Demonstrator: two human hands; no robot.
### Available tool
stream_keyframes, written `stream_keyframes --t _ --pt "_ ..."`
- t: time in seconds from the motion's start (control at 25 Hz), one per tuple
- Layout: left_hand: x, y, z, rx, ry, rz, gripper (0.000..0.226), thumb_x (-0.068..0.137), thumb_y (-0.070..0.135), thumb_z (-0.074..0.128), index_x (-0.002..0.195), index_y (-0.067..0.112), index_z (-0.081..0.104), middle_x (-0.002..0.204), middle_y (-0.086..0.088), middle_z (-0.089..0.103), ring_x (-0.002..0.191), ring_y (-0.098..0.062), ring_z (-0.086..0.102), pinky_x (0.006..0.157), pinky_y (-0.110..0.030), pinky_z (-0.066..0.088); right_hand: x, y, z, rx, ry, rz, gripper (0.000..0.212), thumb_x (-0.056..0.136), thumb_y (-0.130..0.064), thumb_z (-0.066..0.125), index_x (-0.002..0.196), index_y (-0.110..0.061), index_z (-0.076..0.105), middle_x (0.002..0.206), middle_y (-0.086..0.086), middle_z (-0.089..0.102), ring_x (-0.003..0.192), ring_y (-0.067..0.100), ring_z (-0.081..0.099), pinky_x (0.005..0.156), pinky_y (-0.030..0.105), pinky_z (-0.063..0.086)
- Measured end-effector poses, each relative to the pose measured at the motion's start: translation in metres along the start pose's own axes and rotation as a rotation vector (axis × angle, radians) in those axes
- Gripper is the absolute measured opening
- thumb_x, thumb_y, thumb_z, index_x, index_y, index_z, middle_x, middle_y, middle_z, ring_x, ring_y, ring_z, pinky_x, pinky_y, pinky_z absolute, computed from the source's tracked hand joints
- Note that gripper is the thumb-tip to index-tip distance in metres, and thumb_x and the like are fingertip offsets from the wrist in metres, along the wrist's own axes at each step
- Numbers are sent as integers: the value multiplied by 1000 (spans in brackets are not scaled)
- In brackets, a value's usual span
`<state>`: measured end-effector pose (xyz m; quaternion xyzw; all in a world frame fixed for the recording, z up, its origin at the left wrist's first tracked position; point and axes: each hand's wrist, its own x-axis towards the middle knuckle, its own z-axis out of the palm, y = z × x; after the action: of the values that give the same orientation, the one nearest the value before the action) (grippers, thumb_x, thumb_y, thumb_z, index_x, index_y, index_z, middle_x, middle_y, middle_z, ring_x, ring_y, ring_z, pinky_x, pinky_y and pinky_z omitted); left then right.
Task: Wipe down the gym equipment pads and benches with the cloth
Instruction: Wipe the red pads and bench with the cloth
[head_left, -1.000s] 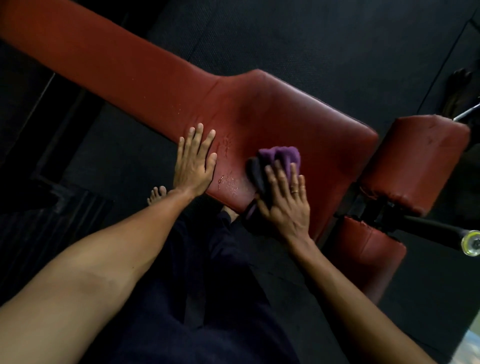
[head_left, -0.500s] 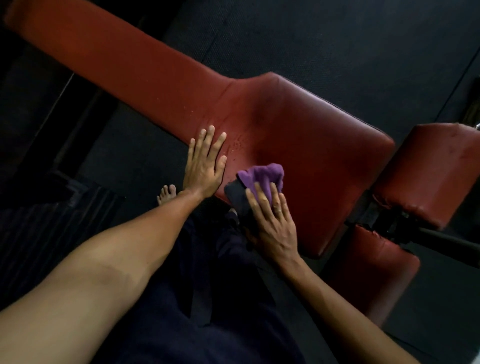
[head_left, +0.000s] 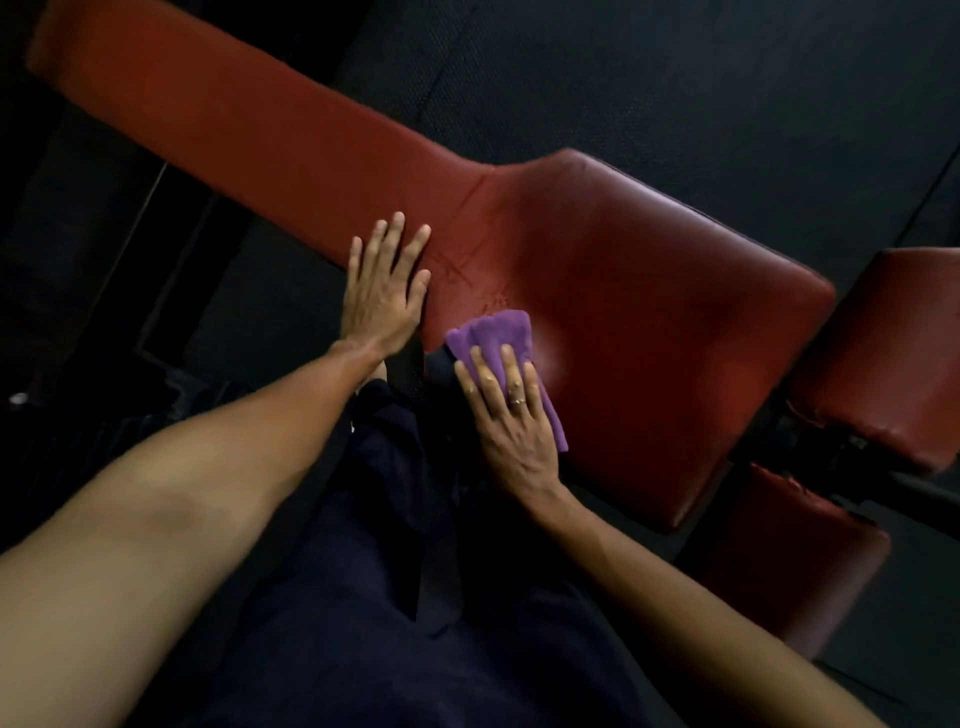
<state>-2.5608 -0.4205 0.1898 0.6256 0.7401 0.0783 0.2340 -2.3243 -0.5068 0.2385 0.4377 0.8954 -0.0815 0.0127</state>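
2 hands on red bench (head_left: 649, 312). Left hand (head_left: 384, 291) flat, fingers spread, pressing on near edge. Right hand (head_left: 511, 421) has fingers straight, pressing purple cloth (head_left: 493, 332) on seat at 4 o'clock from left hand. Faint marks lie between hands. Judged early: long backrest toward 10 o'clock, upper roller pad (head_left: 883, 353) at 3 o'clock and lower roller pad (head_left: 789, 561) at 4 o'clock look untouched.

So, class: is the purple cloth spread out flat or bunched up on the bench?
Bunched: the cloth lies in folds under the right hand, which presses it onto the bench.
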Motion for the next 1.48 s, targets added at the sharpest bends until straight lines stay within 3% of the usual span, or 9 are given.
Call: stream_keyframes --t 0.16,0.24,0.48,0.68,0.8,1.0,1.12,1.32,1.48 --pt "28 -12 -3 20 -41 37 57 108 43 27 162 32 13 171 -3 4 157 -21 3 126 -44 -2 73 -10 6 174 5 -26 62 93 -40 53 150 -15 51 159 12 42 150 41 32 123 56 25" --pt "32 -15 -2 7 -37 33 57 108 44 26 162 32 13 171 -3 3 157 -20 1 125 -43 -3 99 5 -1 187 23 46 61 89 -38 52 147 -19 56 157 11 46 149 39 34 123 55 25" --pt "32 -17 2 -18 10 52 57 108 41 32 162 30 16 171 -5 5 157 -23 2 126 -49 1 84 54 -31 106 23 335 69 89 -30 52 157 -20 40 165 9 30 155 38 19 126 52 17" --pt "34 -21 4 -16 9 59 59 107 41 33 162 30 16 170 -7 7 157 -23 3 126 -49 1 85 -20 -13 170 -103 242 68 94 -37 45 158 -16 36 167 11 26 155 37 17 127 55 11" --pt "33 -21 5 0 6 72 63 105 33 40 162 28 14 170 -7 5 157 -23 2 126 -49 1 149 -2 -7 169 -84 185 62 97 -35 41 157 -17 40 165 11 31 155 36 17 127 53 11" --pt "33 -17 3 -50 31 56 58 107 32 36 162 29 18 170 -5 7 157 -22 3 126 -50 2 159 71 -28 90 -51 444 76 86 -27 48 160 -23 31 169 5 23 157 34 9 128 50 6" --pt "33 -18 4 -65 40 45 57 106 34 35 161 29 20 170 -5 9 157 -21 4 126 -49 1 116 50 -35 97 -59 533 83 84 -31 51 162 -20 26 170 10 15 157 36 2 127 52 3" --pt "32 -20 7 -82 99 67 57 103 33 33 159 24 30 168 -8 20 156 -25 14 125 -49 6 139 -19 -16 194 -87 390 65 98 -41 36 159 -16 36 168 11 23 156 39 11 126 56 12" --pt "48 -14 3 -79 103 23 55 103 31 35 157 24 32 166 -7 24 153 -27 20 124 -52 12 203 42 -7 138 -44 283 66 92 -43 37 154 -22 46 162 6 38 153 38 25 126 54 15"
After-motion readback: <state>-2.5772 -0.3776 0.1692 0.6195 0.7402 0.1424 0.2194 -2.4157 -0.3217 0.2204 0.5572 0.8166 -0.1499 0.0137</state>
